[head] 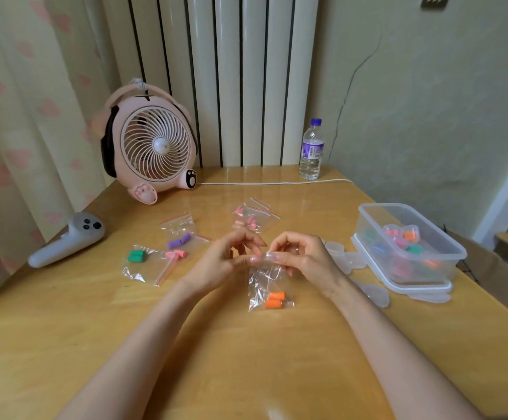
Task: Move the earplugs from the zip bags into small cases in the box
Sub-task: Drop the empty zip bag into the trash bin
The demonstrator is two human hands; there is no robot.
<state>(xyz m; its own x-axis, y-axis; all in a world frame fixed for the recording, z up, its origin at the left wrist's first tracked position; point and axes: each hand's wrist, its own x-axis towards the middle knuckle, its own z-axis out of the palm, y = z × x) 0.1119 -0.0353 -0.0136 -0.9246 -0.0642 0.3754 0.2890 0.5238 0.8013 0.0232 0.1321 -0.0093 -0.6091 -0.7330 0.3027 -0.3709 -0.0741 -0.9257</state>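
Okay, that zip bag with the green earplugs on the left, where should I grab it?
Probably pinch the green-earplug bag from above at its empty near corner. It lies flat on the table, and the green earplugs bunch at the far end, leaving loose crinkled film to catch.

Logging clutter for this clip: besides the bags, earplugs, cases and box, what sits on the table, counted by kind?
Pink fan: 1
Water bottle: 1
White controller: 1
White cable: 1
Total: 4
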